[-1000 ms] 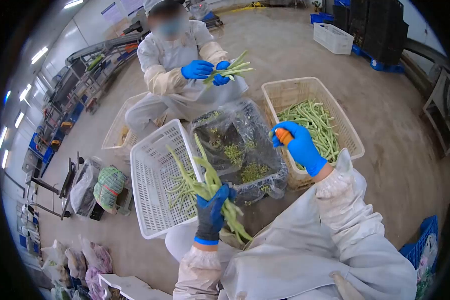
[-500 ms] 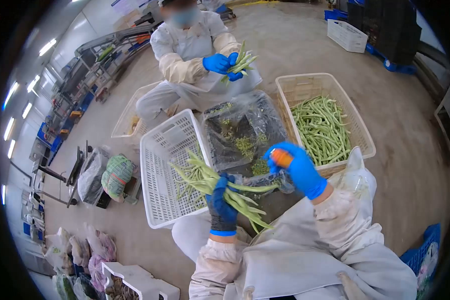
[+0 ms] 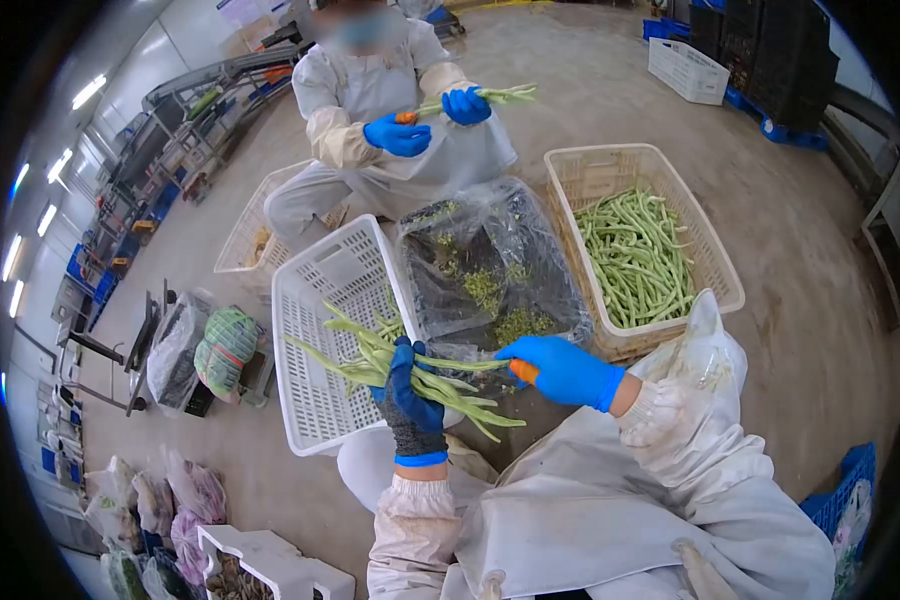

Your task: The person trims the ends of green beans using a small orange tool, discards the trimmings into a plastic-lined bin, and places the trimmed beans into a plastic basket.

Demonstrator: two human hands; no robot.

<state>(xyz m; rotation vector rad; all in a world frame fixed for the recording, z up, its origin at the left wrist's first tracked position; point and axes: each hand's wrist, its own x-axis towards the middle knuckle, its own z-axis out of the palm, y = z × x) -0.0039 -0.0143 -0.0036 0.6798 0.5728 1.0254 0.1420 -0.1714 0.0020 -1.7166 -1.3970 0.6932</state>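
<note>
My left hand (image 3: 410, 405), in a dark glove over a blue one, is closed round a bunch of long green beans (image 3: 355, 350) above the right edge of the white crate (image 3: 310, 420). The bean ends stick out on both sides of it. My right hand (image 3: 565, 372), gloved in blue, is closed on a small orange-handled tool (image 3: 523, 371), at the tip of one bean that reaches out from the bunch. Whatever blade the tool has is too small to make out.
A black plastic-lined container (image 3: 450, 325) with green trimmings lies ahead. Right of it stands a beige crate (image 3: 727, 270) full of beans (image 3: 635, 260). Opposite, a co-worker (image 3: 370, 90) in blue gloves holds beans. Bags (image 3: 115, 500) lie at lower left.
My right hand has moved down and left, bringing the orange-handled tool to a bean's end. My left hand has shifted slightly left with the bunch. The co-worker's hands have moved apart.
</note>
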